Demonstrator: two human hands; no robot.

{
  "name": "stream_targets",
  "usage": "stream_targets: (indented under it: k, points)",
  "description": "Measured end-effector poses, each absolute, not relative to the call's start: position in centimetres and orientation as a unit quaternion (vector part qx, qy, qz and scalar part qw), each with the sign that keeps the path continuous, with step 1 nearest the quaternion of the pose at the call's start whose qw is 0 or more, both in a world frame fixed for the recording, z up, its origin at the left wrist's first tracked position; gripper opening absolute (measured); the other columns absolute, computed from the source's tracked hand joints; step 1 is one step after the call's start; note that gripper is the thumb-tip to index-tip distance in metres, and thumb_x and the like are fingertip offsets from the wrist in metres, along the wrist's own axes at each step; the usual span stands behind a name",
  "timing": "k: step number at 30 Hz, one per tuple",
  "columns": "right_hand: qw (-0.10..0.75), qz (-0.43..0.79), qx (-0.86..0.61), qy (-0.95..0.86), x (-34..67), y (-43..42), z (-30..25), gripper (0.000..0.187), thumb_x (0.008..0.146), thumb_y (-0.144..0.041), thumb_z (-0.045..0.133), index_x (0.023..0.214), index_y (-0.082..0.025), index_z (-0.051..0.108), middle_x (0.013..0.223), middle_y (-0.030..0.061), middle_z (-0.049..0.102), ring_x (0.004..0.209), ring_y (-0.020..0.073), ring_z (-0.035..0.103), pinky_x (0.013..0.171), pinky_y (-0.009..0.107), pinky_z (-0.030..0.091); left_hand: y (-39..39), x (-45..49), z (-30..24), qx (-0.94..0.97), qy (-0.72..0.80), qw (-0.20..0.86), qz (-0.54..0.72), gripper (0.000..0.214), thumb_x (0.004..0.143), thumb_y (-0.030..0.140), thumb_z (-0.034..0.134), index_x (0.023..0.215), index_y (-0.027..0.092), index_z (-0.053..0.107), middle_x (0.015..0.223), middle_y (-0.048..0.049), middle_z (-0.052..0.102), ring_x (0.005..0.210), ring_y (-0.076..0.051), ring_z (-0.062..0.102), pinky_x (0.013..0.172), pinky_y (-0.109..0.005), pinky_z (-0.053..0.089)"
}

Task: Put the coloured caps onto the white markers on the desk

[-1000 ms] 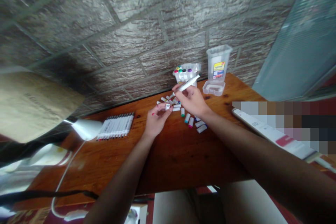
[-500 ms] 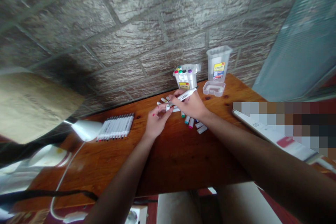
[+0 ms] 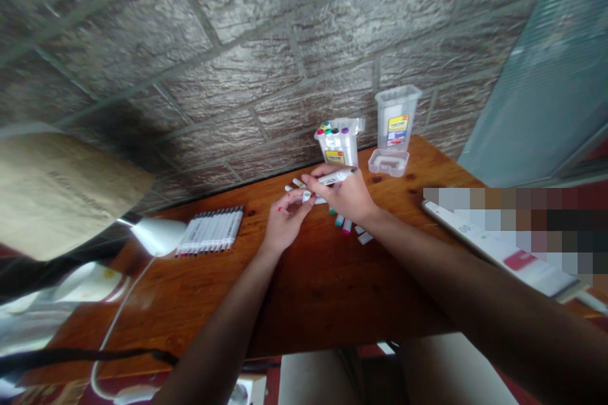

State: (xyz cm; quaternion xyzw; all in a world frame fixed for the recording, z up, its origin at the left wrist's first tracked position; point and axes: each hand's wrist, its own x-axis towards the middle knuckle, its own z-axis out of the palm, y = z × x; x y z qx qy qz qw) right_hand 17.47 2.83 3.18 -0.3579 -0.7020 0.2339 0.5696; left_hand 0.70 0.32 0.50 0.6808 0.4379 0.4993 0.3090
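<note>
My right hand (image 3: 355,197) is closed round a white marker (image 3: 336,176), which lies slanted with its dark end to the upper right. Close to its lower left end, my left hand (image 3: 284,225) pinches a small white marker cap (image 3: 306,196) between thumb and fingers. Red ink marks show on the left fingers. Under and beside the hands lie several loose markers, one with a pink end (image 3: 346,228), partly hidden by the right hand. Two white caps (image 3: 365,238) rest by the right wrist. To the left, a neat row of white markers (image 3: 209,231) lies side by side.
Behind the hands stands a transparent box (image 3: 342,145) of markers. A second transparent box (image 3: 398,119) and its lid (image 3: 388,163) are by the stone wall. A white lamp (image 3: 159,237) with a cable is at left, a tablet-like device (image 3: 494,247) at right.
The marker in my right hand has tilted flatter, its dark end a little lower. Both hands stay close together, the cap still in the left. The view has shifted slightly.
</note>
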Motion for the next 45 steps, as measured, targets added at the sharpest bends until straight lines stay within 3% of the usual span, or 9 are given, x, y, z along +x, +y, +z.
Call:
stream_targets:
  k: [6,12,22,32,39,45]
  points:
    - [0.615,0.234,-0.418,-0.626,18.4,3.5,3.7,0.034,0.090,-0.044,0.062,0.069,-0.018,0.066,0.062,0.0017,0.066,0.060,0.0138,0.058,0.059,0.026,0.041,0.1,0.9,0.7,0.678,0.434,0.318,0.500,0.025,0.081,0.039,0.076,0.093,0.018,0.073,0.095,-0.0065,0.077,0.089,-0.019,0.070,0.090,-0.036,0.055]
    - [0.610,0.239,-0.385,-0.650,17.8,3.1,3.4,0.034,0.091,-0.045,0.059,0.069,-0.019,0.065,0.061,0.0000,0.064,0.058,0.0123,0.055,0.056,0.025,0.039,0.3,0.6,0.6,0.671,0.438,0.316,0.508,0.026,0.082,0.038,0.075,0.098,0.018,0.072,0.095,-0.0065,0.076,0.085,-0.018,0.070,0.085,-0.035,0.055]
    - [0.554,0.273,-0.370,-0.694,17.5,2.6,3.4,0.031,0.091,-0.042,0.061,0.072,-0.018,0.068,0.065,0.0011,0.068,0.058,0.0123,0.057,0.055,0.024,0.039,0.3,0.7,0.4,0.678,0.429,0.307,0.511,0.023,0.081,0.037,0.075,0.092,0.017,0.071,0.095,-0.0071,0.076,0.089,-0.019,0.069,0.090,-0.035,0.054]
    - [0.486,0.205,-0.373,-0.764,17.0,2.4,2.7,0.025,0.093,-0.040,0.061,0.080,-0.022,0.073,0.076,0.0020,0.073,0.068,0.0146,0.063,0.064,0.025,0.042,0.4,0.4,0.2,0.710,0.433,0.258,0.491,0.019,0.084,0.034,0.071,0.095,0.018,0.072,0.096,-0.0063,0.076,0.091,-0.020,0.070,0.087,-0.034,0.053]
    - [0.554,0.143,-0.385,-0.724,17.9,2.8,3.4,0.030,0.096,-0.042,0.057,0.079,-0.021,0.071,0.085,0.0054,0.073,0.081,0.0180,0.065,0.078,0.029,0.046,0.5,0.4,0.1,0.694,0.445,0.269,0.498,0.020,0.084,0.035,0.072,0.093,0.017,0.072,0.094,-0.0072,0.076,0.088,-0.020,0.069,0.088,-0.035,0.053]
    - [0.591,0.172,-0.394,-0.683,18.6,3.5,3.6,0.035,0.095,-0.043,0.056,0.070,-0.020,0.065,0.068,0.0014,0.067,0.064,0.0143,0.059,0.065,0.027,0.042,0.4,0.6,0.2,0.680,0.447,0.258,0.522,0.025,0.081,0.038,0.075,0.093,0.017,0.072,0.093,-0.0070,0.076,0.088,-0.020,0.070,0.088,-0.035,0.054]
